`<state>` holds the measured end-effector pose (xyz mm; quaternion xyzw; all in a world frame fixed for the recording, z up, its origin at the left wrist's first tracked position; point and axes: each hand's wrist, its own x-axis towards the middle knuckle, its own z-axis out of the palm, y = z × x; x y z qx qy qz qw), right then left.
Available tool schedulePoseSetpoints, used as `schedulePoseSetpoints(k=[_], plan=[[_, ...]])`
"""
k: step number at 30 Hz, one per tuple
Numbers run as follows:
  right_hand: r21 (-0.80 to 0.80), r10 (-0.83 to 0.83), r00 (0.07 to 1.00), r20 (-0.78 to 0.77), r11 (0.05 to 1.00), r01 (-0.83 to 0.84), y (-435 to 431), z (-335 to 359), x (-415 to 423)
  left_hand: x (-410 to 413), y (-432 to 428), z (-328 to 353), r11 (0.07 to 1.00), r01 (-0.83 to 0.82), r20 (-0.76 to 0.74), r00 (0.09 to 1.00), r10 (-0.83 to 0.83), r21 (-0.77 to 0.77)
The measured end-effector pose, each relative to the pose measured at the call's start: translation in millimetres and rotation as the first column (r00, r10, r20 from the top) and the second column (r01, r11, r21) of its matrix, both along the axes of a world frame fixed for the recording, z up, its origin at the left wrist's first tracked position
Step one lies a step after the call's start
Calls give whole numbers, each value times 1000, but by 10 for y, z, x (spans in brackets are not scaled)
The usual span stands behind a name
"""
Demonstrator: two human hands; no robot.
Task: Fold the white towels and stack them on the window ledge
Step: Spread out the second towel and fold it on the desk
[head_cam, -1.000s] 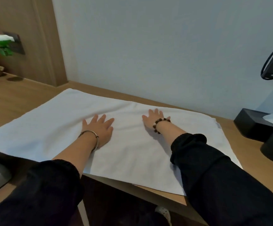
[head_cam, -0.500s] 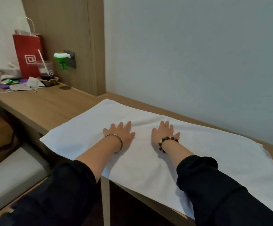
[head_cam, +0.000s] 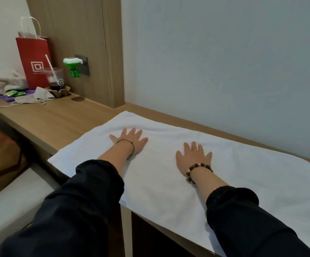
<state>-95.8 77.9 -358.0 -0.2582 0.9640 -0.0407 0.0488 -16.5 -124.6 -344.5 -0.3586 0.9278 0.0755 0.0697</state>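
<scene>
A white towel (head_cam: 243,175) lies spread flat on a wooden counter (head_cam: 57,119) that runs along the wall, its near edge hanging a little over the counter's front. The left hand (head_cam: 132,140) and the right hand (head_cam: 193,157) both rest palm-down on the cloth, fingers straight and fanned, gripping nothing. The left is nearer the towel's left end and the right about mid-cloth, so the two hands are apart. No folded towels show and no window is in view, so which surface is the ledge cannot be told.

The step in hand looks like smoothing the towel before a fold. To do it well, the person would sweep the palms outward from the middle toward the ends and corners, with light, even pressure so the cloth does not drag and bunch. The far right corner looks slightly rumpled and would want flattening. The cloth looks soft, and a crease left in now would likely show as a lump in the stack. The overhanging near edge is the natural one to pinch — at its two corners — and carry across to the far edge, matching corners before pressing the crease down.

At the counter's left end stand a red paper bag (head_cam: 32,62) and a plastic cup (head_cam: 55,78) with a straw, well apart from the towel.
</scene>
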Motion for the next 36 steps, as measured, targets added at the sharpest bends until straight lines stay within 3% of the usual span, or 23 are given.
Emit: schedulePoseSetpoints(k=[6, 10, 13, 16, 18, 20, 22, 24, 25, 27, 28, 30, 33, 35, 36], plan=[[-11, -20, 1000, 18, 1000, 20, -24, -3, -36, 362, -153, 8, 995, 76, -53, 995, -79, -70], [7, -21, 999, 34, 1000, 21, -40, 55, 3, 909, -376, -27, 977, -157, -77, 986, 147, -144], [43, -37, 999, 4, 998, 36, -53, 122, 73, 1285, -456, -37, 924, -364, -170, 924, 343, -119], [64, 54, 997, -54, 997, -50, -142, 200, 252, 1509, -392, -36, 842, -530, -281, 796, 536, 104], [47, 161, 987, -5, 986, -161, -221, 237, 431, 1570, -377, -6, 683, -595, -334, 598, 728, 423], [79, 244, 966, 87, 965, -251, -262, 207, 606, 1613, -358, 70, 528, -498, -305, 461, 833, 688], [130, 297, 945, 139, 940, -315, -268, 151, 684, 1642, -292, 194, 501, -384, -313, 455, 834, 775], [98, 310, 932, 188, 938, -332, -245, 194, 670, 1625, -159, 357, 454, -370, -362, 293, 885, 810], [53, 323, 918, 231, 938, -343, -234, 239, 633, 1590, -87, 445, 450, -342, -393, 224, 892, 825], [-181, 320, 887, 334, 945, -273, -165, 372, 513, 1482, 139, 663, 545, -210, -518, 173, 838, 811], [-348, 322, 852, 412, 920, -179, -105, 443, 430, 1397, 280, 781, 611, -147, -586, 180, 790, 778], [-623, 285, 819, 498, 774, 110, 69, 584, 210, 1163, 591, 965, 748, -49, -709, 287, 645, 661], [-761, 58, 914, 402, 576, 298, 458, 799, -143, 842, 1235, 1127, 914, 97, -794, 537, 285, 394], [-785, -151, 937, 316, 513, 347, 756, 930, -358, 666, 1753, 1050, 916, 347, -667, 733, -133, 199], [-784, -234, 932, 276, 506, 359, 910, 988, -442, 615, 1998, 930, 856, 492, -531, 774, -345, 160]])
